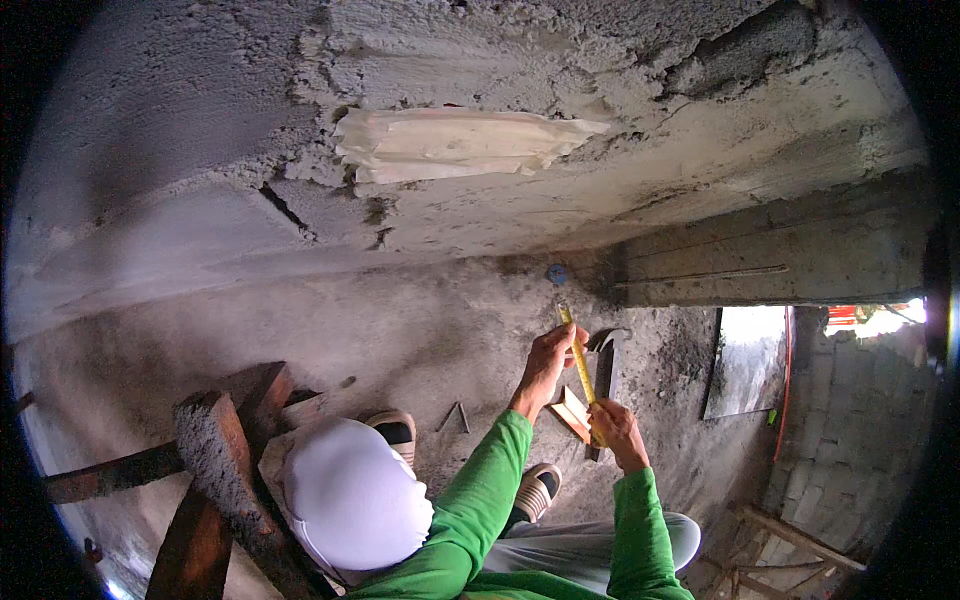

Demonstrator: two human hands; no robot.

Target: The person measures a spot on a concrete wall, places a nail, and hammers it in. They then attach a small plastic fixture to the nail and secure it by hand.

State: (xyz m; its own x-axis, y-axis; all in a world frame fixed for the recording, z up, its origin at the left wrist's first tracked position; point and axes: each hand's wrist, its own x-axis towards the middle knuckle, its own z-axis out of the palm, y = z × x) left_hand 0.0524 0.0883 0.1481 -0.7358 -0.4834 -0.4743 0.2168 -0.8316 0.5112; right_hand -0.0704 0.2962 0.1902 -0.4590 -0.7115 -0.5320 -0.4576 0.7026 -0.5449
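Left hand pinching yellow measuring tape near upper end; right hand gripping it lower. Tape markings too small to read. Claw hammer on floor.

No readable text or numbers

Yellow tape measure runs from about 4 to 5 o'clock. Left hand pinches it near upper end; right hand grips lower end. Hammer lies on floor just beside tape, toward its 3 o'clock. Short wood piece near 5 o'clock. Blue disc between 2 and 3. Rough timbers cross at 8. Pale strip set in rough concrete, near 12.
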